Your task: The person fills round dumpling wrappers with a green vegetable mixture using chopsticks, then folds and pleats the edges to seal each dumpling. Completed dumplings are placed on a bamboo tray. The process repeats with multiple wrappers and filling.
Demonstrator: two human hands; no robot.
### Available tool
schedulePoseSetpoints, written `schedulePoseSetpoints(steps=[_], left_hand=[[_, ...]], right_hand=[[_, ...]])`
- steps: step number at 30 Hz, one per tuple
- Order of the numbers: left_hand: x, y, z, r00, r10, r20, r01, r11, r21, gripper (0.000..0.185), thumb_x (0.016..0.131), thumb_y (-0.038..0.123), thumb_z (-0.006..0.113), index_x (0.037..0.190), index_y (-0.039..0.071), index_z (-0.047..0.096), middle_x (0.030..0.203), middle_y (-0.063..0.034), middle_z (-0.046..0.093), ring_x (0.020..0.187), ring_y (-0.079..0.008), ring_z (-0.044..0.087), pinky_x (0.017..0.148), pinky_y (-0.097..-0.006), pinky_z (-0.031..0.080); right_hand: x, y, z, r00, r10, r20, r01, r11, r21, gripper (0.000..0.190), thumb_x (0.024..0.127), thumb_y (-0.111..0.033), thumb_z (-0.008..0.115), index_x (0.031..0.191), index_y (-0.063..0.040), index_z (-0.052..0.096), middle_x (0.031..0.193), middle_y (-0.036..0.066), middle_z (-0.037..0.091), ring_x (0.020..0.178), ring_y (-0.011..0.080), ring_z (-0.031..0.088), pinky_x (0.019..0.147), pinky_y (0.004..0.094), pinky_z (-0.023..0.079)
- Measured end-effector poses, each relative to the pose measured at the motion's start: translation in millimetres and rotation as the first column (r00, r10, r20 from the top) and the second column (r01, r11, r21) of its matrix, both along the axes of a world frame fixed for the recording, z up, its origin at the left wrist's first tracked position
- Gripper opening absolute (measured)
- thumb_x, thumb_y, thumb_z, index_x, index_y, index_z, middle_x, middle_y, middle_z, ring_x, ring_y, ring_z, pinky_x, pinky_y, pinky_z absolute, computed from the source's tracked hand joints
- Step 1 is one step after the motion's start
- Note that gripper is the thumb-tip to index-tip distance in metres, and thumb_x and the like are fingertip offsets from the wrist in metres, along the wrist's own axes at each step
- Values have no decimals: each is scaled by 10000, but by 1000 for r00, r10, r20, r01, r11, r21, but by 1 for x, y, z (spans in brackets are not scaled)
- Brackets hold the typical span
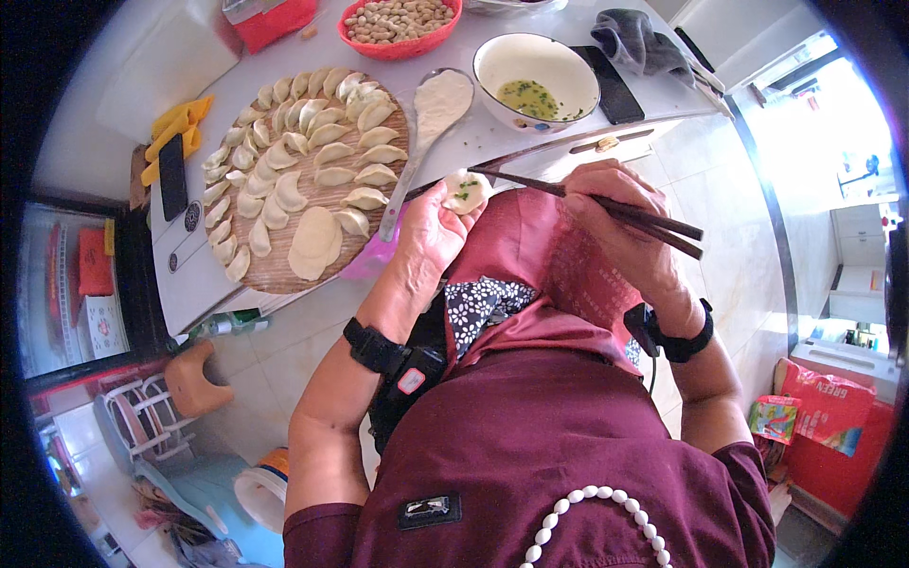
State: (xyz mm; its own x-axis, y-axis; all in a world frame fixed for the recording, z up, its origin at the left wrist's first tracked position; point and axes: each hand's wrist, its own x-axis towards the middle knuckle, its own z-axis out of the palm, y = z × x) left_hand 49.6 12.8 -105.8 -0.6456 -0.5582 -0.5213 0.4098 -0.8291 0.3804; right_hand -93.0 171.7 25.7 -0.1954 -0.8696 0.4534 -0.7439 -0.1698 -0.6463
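A round dumpling wrapper [466, 193] with a dab of chopped green filling lies on the fingers of my left hand [439, 224], palm up. My right hand [625, 213] grips a pair of dark wooden chopsticks [525, 179], whose tips are at the wrapper's far edge. Beyond them stands a white enamel bowl [490, 67] with yellowish liquid and chopped green bits in the bottom. Left of my left hand, a round wooden board [305, 206] carries several folded dumplings [334, 153] and a small stack of flat wrappers [314, 241].
A large spoon of flour [442, 99] lies between board and bowl. Behind are a red basket of peanuts [401, 25] and a red box [273, 25]. Phones [612, 85] lie near the bowl and beside a yellow cloth [177, 128]. A grey cloth [635, 39] sits at the far right.
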Motion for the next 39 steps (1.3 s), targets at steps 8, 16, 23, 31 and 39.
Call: schedulePoseSetpoints(steps=[8,16,23,31,39], left_hand=[[7,5,27,987,-45,-152,46,999,2,297,970,137,424,1176,-68,482,1183,-180,580,1097,-292,568,972,-431,484],[2,1,55,993,-60,-101,60,998,-5,320,968,170,458,1191,-58,478,1224,-202,560,1128,-312,560,971,-435,486],[-3,3,74,961,-174,-214,167,985,-50,301,963,192,482,1150,-42,513,1194,-178,584,1112,-314,573,952,-445,496],[7,11,89,960,-237,-148,235,971,-30,326,972,197,454,1202,-28,509,1227,-170,563,1142,-311,549,979,-443,475],[-25,17,81,966,-251,-59,249,968,-37,321,963,167,455,1198,-49,489,1218,-186,560,1134,-318,549,993,-450,457]], right_hand=[[-10,41,2,978,175,-117,-184,980,-70,189,742,7,697,908,-50,627,973,124,653,870,269,663,731,342,541],[-35,69,18,979,-20,205,72,965,-251,119,811,-50,674,909,-7,624,948,147,637,853,257,648,711,343,541],[-99,89,70,938,-126,324,255,882,-396,221,916,-203,590,997,0,624,1010,139,624,883,230,640,662,305,553],[-119,48,102,935,-89,343,184,950,-253,215,920,-219,587,1030,-41,636,949,86,668,849,199,655,719,303,523],[-52,58,-1,851,-463,248,507,847,-161,84,851,-30,618,935,-22,620,906,121,620,808,219,617,716,296,487]])
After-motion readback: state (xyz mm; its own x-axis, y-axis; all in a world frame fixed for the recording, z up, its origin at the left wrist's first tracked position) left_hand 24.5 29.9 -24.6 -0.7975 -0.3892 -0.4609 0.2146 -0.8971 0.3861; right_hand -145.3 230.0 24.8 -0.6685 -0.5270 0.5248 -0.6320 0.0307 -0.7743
